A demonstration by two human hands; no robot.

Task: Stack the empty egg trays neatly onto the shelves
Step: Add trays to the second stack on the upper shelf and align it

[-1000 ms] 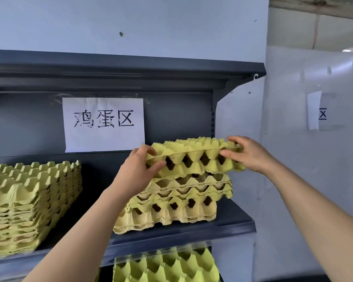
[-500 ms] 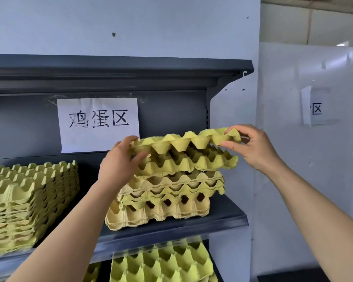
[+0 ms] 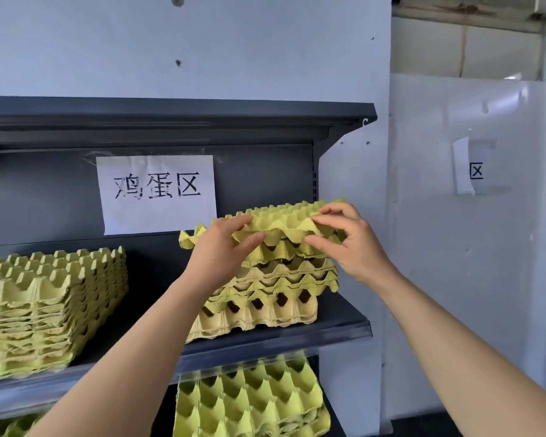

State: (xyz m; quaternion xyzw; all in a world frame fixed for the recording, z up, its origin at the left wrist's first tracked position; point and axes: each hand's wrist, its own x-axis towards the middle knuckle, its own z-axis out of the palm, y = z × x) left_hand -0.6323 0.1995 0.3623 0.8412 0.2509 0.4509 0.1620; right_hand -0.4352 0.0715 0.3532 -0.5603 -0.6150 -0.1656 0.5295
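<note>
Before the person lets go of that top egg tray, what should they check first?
1. Grip of left hand on top tray: ok.
2. Pinch of right hand on its front edge: ok.
3. The top tray nested flush on right stack: not ok, edges look staggered.
4. The right stack resting on shelf, behind its front lip: ok.
5. Tray's far edge seated: cannot tell, hidden.
6. Headroom below upper shelf: ok.

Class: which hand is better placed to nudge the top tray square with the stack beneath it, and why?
Probably the left hand: it grips the top tray near the end that seems to jut past the stack. The right hand pinches the front edge.
</note>
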